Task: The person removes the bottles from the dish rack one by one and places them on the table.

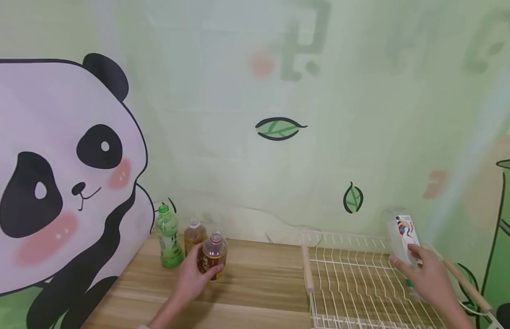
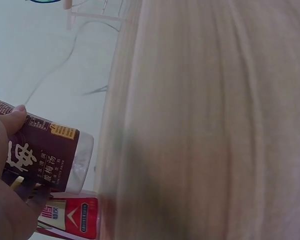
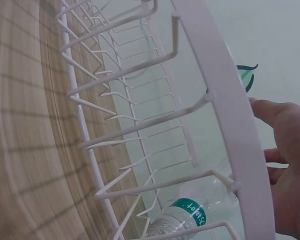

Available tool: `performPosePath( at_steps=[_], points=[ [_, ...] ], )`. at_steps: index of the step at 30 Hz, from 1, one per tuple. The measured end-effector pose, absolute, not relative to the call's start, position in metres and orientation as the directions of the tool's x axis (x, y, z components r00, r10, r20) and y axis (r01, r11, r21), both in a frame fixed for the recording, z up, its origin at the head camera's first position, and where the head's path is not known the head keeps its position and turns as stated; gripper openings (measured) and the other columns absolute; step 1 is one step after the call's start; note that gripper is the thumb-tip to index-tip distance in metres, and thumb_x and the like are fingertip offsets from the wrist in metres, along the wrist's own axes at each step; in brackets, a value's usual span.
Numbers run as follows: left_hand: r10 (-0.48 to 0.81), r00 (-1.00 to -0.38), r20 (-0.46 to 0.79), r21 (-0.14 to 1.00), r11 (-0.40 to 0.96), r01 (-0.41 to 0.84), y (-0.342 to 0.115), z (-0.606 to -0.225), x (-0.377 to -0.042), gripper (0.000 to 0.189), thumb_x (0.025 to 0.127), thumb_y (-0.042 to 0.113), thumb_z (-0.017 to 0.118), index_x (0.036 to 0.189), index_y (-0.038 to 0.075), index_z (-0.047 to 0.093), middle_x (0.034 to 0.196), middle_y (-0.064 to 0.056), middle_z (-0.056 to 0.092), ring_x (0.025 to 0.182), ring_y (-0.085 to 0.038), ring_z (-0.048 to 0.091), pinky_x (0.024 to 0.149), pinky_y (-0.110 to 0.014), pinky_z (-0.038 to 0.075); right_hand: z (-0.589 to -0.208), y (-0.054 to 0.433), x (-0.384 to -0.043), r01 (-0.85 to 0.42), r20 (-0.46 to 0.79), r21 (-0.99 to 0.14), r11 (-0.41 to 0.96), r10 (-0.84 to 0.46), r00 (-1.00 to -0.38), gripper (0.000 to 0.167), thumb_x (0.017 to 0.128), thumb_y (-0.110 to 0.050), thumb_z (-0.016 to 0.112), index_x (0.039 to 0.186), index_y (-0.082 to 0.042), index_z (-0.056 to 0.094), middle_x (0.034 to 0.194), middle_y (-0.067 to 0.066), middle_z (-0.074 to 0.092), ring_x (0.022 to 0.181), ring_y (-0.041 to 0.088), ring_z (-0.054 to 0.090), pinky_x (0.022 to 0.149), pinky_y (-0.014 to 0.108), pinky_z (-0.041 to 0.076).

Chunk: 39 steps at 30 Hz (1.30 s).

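A wood-grain worktop point(image 1: 259, 283) spans the bottom of the frame, a wooden-handled white wire rack point(image 1: 307, 269) at lower right. There the right hand's grip point(image 1: 432, 274) pinches a clear bottle point(image 1: 406, 230); at lower left, near a green-tea bottle point(image 1: 169, 242), the left hand's grip point(image 1: 192, 273) grasps a dark-labelled plum-drink bottle point(image 1: 215, 255).

wood-grain table point(image 1: 263, 278): green bottle point(image 1: 169, 242), red-labelled bottle point(image 1: 195, 234) beside it, white wire rack point(image 1: 308, 272).

Dark bottle point(image 2: 37, 142) label: large "梅", smaller "梅汤".
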<state>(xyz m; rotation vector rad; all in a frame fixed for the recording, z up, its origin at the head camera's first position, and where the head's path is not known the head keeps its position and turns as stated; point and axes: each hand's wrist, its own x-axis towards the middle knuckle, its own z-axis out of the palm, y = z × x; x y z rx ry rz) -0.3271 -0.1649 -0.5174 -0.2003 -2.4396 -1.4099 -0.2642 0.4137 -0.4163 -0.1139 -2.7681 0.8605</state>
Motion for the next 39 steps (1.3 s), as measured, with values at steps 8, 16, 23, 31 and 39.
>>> performPosePath(
  at_steps=[8, 16, 23, 31, 39],
  points=[
    [-0.039, -0.934, 0.354, 0.799, 0.533, 0.28, -0.167, -0.531, -0.326, 0.078, 0.085, 0.026, 0.091, 0.147, 0.001, 0.049, 0.143, -0.024, 0.06, 0.132, -0.043, 0.058, 0.11, -0.062, 0.049, -0.427, 0.41, -0.261, -0.051, 0.237, -0.588, 0.807, 0.111, -0.965, 0.093, 0.105, -0.053, 0.062, 0.151, 0.023, 0.032, 0.147, 0.049, 0.039, 0.132, 0.063, 0.045, 0.103, 0.07, 0.048],
    [-0.058, -0.933, 0.354, 0.8, 0.536, 0.27, -0.168, -0.537, -0.329, 0.076, 0.086, 0.03, 0.091, 0.146, 0.003, 0.051, 0.139, -0.022, 0.062, 0.13, -0.041, 0.06, 0.109, -0.06, 0.05, -0.429, 0.404, -0.262, -0.08, 0.29, -0.585, 0.807, 0.117, -0.95, 0.086, 0.105, -0.047, 0.066, 0.149, 0.021, 0.038, 0.145, 0.047, 0.044, 0.129, 0.061, 0.05, 0.101, 0.068, 0.051],
    [-0.059, -0.938, 0.341, 0.802, 0.539, 0.258, -0.168, -0.538, -0.329, 0.076, 0.088, 0.031, 0.089, 0.146, 0.002, 0.05, 0.139, -0.023, 0.062, 0.13, -0.043, 0.059, 0.11, -0.062, 0.048, -0.427, 0.399, -0.263, -0.056, 0.242, -0.605, 0.794, 0.116, -0.963, 0.086, 0.106, -0.046, 0.065, 0.15, 0.021, 0.034, 0.145, 0.049, 0.042, 0.129, 0.063, 0.049, 0.102, 0.07, 0.049],
    [-0.057, -0.94, 0.335, 0.802, 0.54, 0.253, -0.168, -0.537, -0.331, 0.077, 0.088, 0.035, 0.089, 0.147, 0.003, 0.05, 0.139, -0.022, 0.062, 0.129, -0.041, 0.06, 0.108, -0.06, 0.05, -0.424, 0.398, -0.263, -0.039, 0.265, -0.622, 0.782, 0.163, -0.95, 0.085, 0.105, -0.046, 0.066, 0.151, 0.018, 0.036, 0.145, 0.046, 0.044, 0.127, 0.061, 0.051, 0.101, 0.07, 0.049],
    [-0.056, -0.946, 0.319, 0.812, 0.531, 0.242, -0.167, -0.537, -0.332, 0.08, 0.086, 0.032, 0.09, 0.148, 0.003, 0.05, 0.141, -0.022, 0.062, 0.13, -0.042, 0.06, 0.11, -0.061, 0.048, -0.418, 0.411, -0.266, 0.023, 0.292, -0.591, 0.806, 0.24, -0.926, 0.092, 0.104, -0.05, 0.065, 0.152, 0.02, 0.031, 0.143, 0.047, 0.04, 0.125, 0.062, 0.047, 0.093, 0.072, 0.052]
  ],
)
